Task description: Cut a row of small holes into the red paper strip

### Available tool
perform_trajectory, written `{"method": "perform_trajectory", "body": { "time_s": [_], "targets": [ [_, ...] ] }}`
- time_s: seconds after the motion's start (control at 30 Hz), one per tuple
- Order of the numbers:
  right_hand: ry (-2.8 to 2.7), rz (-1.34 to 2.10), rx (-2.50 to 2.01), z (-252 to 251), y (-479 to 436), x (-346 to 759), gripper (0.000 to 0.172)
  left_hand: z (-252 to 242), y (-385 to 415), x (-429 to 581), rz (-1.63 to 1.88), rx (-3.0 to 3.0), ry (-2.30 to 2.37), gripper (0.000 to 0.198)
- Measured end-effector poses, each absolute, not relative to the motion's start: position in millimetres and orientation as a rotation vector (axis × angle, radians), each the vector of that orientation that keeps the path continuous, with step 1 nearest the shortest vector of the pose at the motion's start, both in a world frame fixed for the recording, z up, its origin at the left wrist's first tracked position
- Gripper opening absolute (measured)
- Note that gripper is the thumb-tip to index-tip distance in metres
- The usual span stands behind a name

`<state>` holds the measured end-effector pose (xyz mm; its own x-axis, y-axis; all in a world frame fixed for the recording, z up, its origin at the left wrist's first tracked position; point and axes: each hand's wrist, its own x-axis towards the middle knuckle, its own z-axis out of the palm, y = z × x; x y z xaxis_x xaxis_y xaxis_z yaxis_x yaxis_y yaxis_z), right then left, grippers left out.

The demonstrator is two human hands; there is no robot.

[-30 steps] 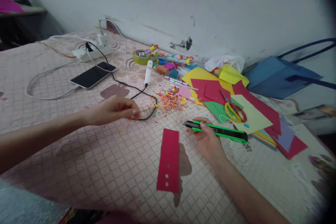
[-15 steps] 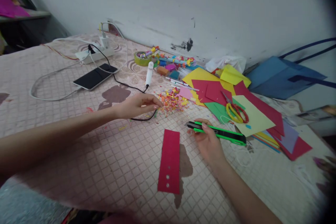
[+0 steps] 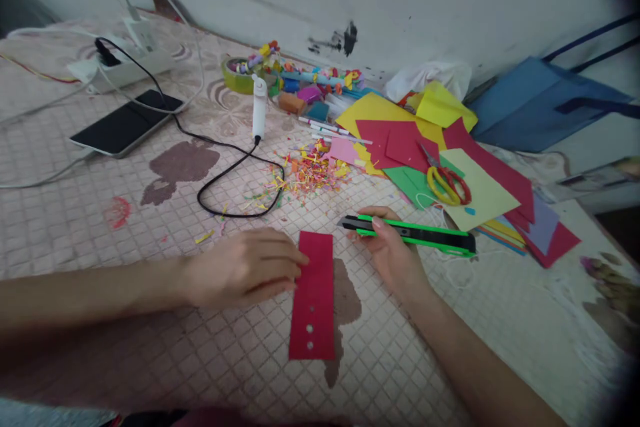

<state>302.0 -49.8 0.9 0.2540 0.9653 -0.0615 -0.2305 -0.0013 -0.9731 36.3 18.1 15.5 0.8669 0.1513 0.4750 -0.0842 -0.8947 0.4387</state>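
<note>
A red paper strip (image 3: 317, 290) lies flat on the patterned cloth, with three small round holes towards its near end. Reaching in from the left, my left hand (image 3: 250, 267) has its fingers loosely stretched, the tips at the strip's left edge; nothing shows in them. In my right hand (image 3: 393, 257) is a green and black box cutter (image 3: 425, 235), held between thumb and fingers. Its blade points left, just above and right of the strip's far end. Beyond both hands sits a pile of colourful paper shreds (image 3: 317, 170).
Scissors (image 3: 447, 185) rest on coloured paper sheets (image 3: 483, 193) at the right, near a blue bag (image 3: 540, 107). A white corded device (image 3: 259, 110), a roll of tape (image 3: 237, 77) and decorated sticks (image 3: 317, 79) stand farther back. A phone (image 3: 127, 123) and power strip (image 3: 120, 67) occupy the left.
My left hand has come from the paper shreds down towards me, to the red strip's left edge. My right hand keeps the box cutter nearly in place. The view has shifted.
</note>
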Motion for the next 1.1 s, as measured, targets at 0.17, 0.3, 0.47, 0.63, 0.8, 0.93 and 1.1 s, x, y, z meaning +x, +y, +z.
{"method": "perform_trajectory", "body": {
  "time_s": [0.17,0.3,0.47,0.63,0.8,0.93,1.1],
  "targets": [
    [-0.837,1.153,-1.184,2,-48,303,0.016,11,14,36,0.519,2.756,-0.182,0.035],
    [-0.83,1.109,-1.196,3,-51,303,0.014,10,18,35,0.666,2.805,0.027,0.03],
    [-0.904,1.134,-1.189,16,-69,297,0.014,13,11,39,0.813,2.75,-0.072,0.027],
    [-0.933,1.242,-1.184,17,-66,302,0.015,8,15,41,0.869,2.693,0.069,0.015],
    [-0.82,0.889,-1.125,9,-46,321,0.011,9,19,43,0.763,2.71,-0.091,0.023],
    [-0.79,1.049,-1.124,7,-46,322,0.016,5,24,45,0.473,2.81,-0.1,0.043],
    [-0.863,1.116,-1.123,6,-53,316,0.018,3,28,40,0.603,2.847,0.054,0.037]
  ]
}}
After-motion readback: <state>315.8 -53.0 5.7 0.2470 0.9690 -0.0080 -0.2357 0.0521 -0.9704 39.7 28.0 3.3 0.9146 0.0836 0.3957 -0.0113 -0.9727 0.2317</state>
